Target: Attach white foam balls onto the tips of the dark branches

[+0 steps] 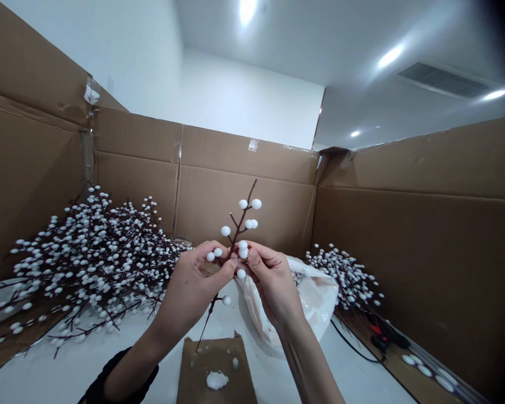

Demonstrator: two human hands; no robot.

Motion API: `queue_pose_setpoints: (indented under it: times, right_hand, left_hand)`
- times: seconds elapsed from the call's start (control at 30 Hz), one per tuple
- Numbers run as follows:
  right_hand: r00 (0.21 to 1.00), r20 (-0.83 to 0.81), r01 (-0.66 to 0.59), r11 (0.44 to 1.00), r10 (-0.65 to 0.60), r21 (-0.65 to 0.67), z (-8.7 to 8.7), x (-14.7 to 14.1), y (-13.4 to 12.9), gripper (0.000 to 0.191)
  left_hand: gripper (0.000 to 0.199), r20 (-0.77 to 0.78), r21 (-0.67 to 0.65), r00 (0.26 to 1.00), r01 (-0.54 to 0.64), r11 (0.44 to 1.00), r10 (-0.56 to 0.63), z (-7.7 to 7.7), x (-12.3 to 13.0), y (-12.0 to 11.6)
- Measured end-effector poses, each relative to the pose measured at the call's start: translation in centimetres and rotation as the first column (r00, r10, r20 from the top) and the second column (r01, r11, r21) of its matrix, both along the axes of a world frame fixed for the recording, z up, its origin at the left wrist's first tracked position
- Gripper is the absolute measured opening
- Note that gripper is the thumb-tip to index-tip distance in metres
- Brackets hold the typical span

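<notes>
A dark brown artificial berry branch (239, 227) with white berries stands tilted in front of me, its thin bare stem pointing down. My left hand (197, 280) is closed, thumb and forefinger pinching the middle of this stem. From the other side, my right hand (278, 286) is closed in a pinch at a white berry (243, 251) on the same branch; its other fingers curl out of sight. Below the hands lies a cardboard piece (185, 381) bearing a white paste-like blob (216, 380) and smaller white spots. The stem's lower end hangs over that cardboard's far part.
A big heap of white-berried branches (105, 252) fills the left side, and a smaller bunch (345, 275) lies at right. Behind my right hand is a white plastic bag (320, 294). A black cable (353, 350) and white oval pieces (425, 370) lie right. Cardboard walls (244, 185) surround the table.
</notes>
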State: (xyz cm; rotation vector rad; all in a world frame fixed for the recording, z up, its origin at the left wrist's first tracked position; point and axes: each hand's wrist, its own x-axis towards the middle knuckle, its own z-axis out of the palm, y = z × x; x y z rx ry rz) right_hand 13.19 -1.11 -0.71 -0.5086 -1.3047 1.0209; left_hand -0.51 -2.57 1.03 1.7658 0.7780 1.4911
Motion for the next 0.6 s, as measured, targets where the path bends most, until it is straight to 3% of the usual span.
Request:
queue_pose_setpoints:
  times: [0.6]
  right_hand:
    - [0.999,-0.028,-0.019,1.0,0.02,0.024,-0.01,-0.14,-0.08,0.02]
  left_hand:
    - [0.019,0.001,0.01,0.999,-0.033,0.999,0.033,-0.14,0.29,0.01]
